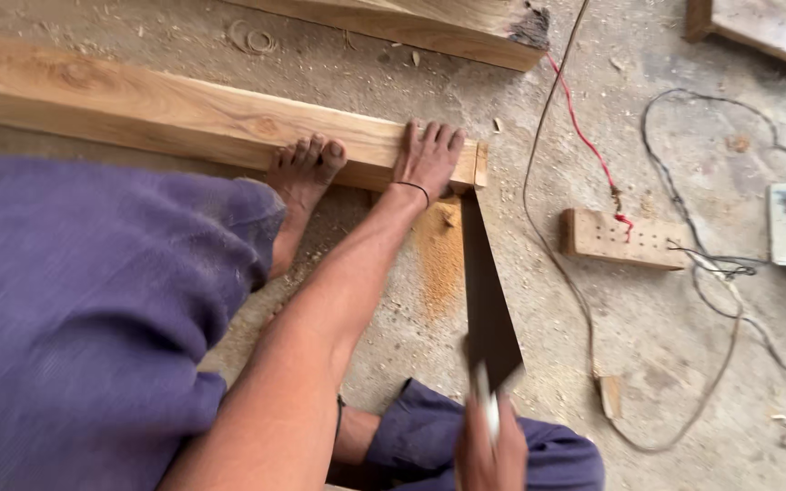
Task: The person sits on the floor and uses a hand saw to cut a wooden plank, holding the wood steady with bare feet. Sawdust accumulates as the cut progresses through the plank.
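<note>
The beam (184,114) lies on the floor (666,364) with its long axis running from the left edge of view across to the right, its right end stopping just past the left hand (428,159). That hand lies flat and spread on the beam's top beside the end, fingers pointing away from the person, holding nothing but pressing the wood down. A bare foot (307,173) rests on the same beam just to the left of the hand, toes on the near edge. The saw (486,300) runs crosswise to the beam: its dark blade reaches from the right hand (491,450), which is closed round the handle at the bottom of view, straight away to a cut near the beam's right end, just right of the left hand. So the left hand is the one on the wood and the right hand stands well back from it. A heap of sawdust (438,259) lies on the floor below the cut. Counted: one saw, one beam under the hands, a second beam (393,27) along the top edge, one small wooden block (620,238) with holes to the right, and loose cables (730,300) trailing past it.
</note>
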